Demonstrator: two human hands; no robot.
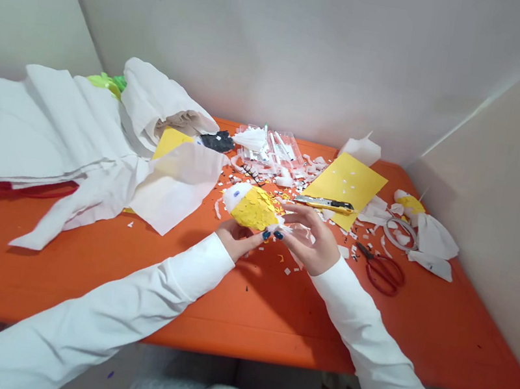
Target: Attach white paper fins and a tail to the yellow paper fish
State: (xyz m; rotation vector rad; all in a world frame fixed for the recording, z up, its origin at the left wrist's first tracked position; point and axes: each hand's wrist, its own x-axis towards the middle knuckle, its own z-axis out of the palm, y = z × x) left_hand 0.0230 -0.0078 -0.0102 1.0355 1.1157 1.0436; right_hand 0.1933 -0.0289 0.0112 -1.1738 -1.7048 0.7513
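Note:
A paper fish is held up above the table, its white head with a blue eye pointing left and its body covered in yellow paper scales. My left hand supports it from below, fingers partly hidden behind it, the thumb near the tail. With my right hand I pinch the gathered white paper at the fish's tail end. Both thumbs meet there. Just beyond my right hand lies a yellow and black utility knife.
Red-handled scissors, a tape roll and a second yellow-and-white piece lie right. Yellow paper, paper scraps and a clear tray of markers are behind. White paper sheets cover the left of the orange table.

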